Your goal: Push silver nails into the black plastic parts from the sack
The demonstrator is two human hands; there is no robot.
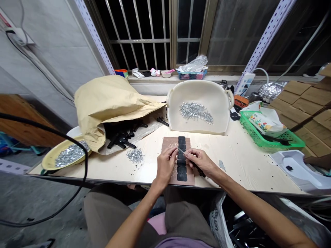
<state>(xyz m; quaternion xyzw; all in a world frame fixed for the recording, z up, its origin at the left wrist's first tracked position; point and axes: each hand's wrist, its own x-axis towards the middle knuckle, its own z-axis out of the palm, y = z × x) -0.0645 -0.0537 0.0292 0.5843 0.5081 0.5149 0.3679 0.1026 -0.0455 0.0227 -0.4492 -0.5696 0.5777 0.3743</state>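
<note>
A thin silver metal pin (pixel 181 151) spans the gap between my two hands. My left hand (pixel 165 163) is closed, its thumb and fingertips pinching near the pin's left end. At the other end, my right hand (pixel 201 160) is closed around it. A black elongated piece (pixel 199 171) sticks out below my right palm; its kind is partly hidden. Beneath both hands lies a brown board (pixel 169 141) with a column of black rounded pads (pixel 182 174). Small metal pieces (pixel 135 156) form a loose pile left of the board.
Behind the board, a white basin (pixel 198 89) is tipped towards me with many metal pins (pixel 196 113). A paper sack (pixel 103 96) spills black parts (pixel 121 139). At left sits a yellow dish (pixel 48 163) of metal pieces; at right, a green basket (pixel 274 147) and cardboard boxes (pixel 315 127).
</note>
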